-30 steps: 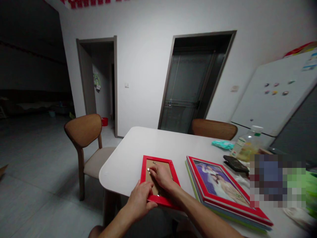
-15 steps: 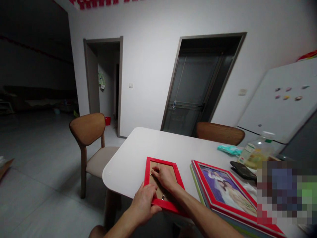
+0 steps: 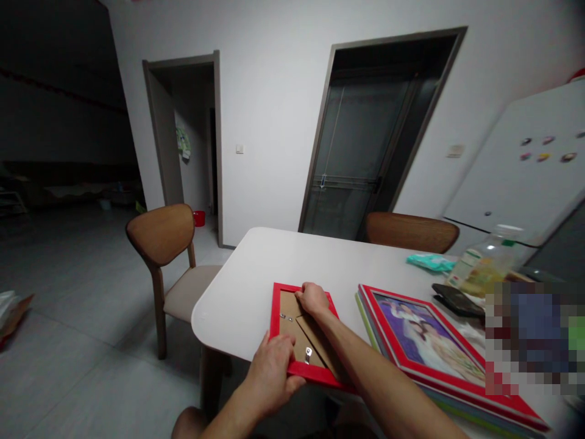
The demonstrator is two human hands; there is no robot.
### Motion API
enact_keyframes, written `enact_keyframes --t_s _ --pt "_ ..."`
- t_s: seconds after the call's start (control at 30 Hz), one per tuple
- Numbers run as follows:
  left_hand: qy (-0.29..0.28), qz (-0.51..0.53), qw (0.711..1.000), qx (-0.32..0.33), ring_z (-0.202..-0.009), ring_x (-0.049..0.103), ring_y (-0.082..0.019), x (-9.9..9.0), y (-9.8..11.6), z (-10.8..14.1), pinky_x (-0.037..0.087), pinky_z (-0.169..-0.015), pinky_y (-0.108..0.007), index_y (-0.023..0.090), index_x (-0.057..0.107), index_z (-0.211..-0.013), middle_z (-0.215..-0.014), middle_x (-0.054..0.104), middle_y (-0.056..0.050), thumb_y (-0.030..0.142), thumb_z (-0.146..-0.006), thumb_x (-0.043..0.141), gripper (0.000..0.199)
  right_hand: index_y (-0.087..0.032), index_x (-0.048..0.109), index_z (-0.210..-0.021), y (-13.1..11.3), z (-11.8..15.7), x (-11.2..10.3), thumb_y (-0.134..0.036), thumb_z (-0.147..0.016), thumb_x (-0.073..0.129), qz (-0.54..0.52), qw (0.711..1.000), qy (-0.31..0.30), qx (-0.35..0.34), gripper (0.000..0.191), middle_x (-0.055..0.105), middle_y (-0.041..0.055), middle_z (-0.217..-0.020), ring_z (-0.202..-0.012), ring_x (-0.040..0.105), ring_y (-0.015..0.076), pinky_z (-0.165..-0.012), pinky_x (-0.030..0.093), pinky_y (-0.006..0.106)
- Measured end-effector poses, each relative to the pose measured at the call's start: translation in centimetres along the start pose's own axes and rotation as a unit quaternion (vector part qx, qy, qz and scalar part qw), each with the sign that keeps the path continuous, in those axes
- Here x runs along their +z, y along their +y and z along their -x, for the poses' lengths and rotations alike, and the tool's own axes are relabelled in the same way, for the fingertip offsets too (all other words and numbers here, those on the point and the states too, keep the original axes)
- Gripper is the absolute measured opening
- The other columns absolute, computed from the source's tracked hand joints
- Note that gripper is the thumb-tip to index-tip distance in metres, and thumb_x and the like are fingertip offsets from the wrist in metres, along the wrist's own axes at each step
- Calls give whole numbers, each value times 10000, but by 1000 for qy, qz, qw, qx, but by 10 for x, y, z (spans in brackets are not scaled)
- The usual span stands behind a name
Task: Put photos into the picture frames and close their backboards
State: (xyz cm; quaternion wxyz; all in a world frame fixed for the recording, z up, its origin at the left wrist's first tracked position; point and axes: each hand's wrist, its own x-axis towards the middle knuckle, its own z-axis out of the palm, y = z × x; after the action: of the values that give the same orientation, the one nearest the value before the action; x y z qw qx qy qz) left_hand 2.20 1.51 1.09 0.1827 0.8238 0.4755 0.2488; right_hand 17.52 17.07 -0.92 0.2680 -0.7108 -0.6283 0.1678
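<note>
A red picture frame (image 3: 275, 314) lies face down at the near edge of the table, its brown backing board (image 3: 289, 305) showing. Small metal fittings, among them a hanger (image 3: 308, 353), sit on the board, and a stand flap lies along it. My left hand (image 3: 273, 361) grips the frame's lower left corner, thumb at the near edge. My right hand (image 3: 313, 299) is closed at the far edge of the backing, fingers curled down against it; whatever is under the fingertips is hidden. My right forearm covers much of the frame's right side.
Right of my hands lies a stack of frames, topped by a red-framed photo (image 3: 429, 341). Beyond are a dark phone-like object (image 3: 457, 300), a turquoise packet (image 3: 430, 263) and a clear bottle (image 3: 487, 262). Wooden chairs (image 3: 161, 235) stand around the white table (image 3: 297, 256).
My right hand has moved from the left middle of the backing to its far edge, uncovering the fittings. My left hand keeps its grip on the corner. The view has shifted slightly.
</note>
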Motion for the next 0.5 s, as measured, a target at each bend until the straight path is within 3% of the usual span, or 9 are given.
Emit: enact_keyframes --t_s 0.13,0.3,0.4,0.5 --pt "-4 -19 1000 -22 -1028 468 -229 -1 5 4 232 -988 -399 129 456 -1102 -1097 542 -99 294 -559 693 615 -174 513 -1004 -2 1 -8 -318 -807 429 -51 999 14 0 258 525 56 -1040 -873 523 148 -746 443 326" --pt "-30 -71 997 -3 -1190 294 -278 22 9 -1 151 -1005 -476 134 473 -1091 -1289 363 -140 284 -563 689 589 -132 614 -672 1 15 -35 -398 -710 483 -120 991 40 -44 299 638 70 -673 -640 574 163 -578 410 245" --pt "-62 -59 996 13 -1189 302 -270 30 7 -6 209 -994 -457 125 452 -1125 -1275 383 -140 166 -623 607 526 -149 616 -747 16 34 -56 -393 -710 437 -172 981 66 -64 305 649 62 -749 -687 579 158 -596 415 237" --pt "-7 -7 1000 5 -1149 365 -282 18 10 -8 245 -981 -447 118 463 -1114 -1235 432 -155 68 -578 569 549 -153 582 -838 32 61 -70 -401 -696 445 -328 938 116 -13 316 632 55 -780 -679 568 149 -565 426 239"
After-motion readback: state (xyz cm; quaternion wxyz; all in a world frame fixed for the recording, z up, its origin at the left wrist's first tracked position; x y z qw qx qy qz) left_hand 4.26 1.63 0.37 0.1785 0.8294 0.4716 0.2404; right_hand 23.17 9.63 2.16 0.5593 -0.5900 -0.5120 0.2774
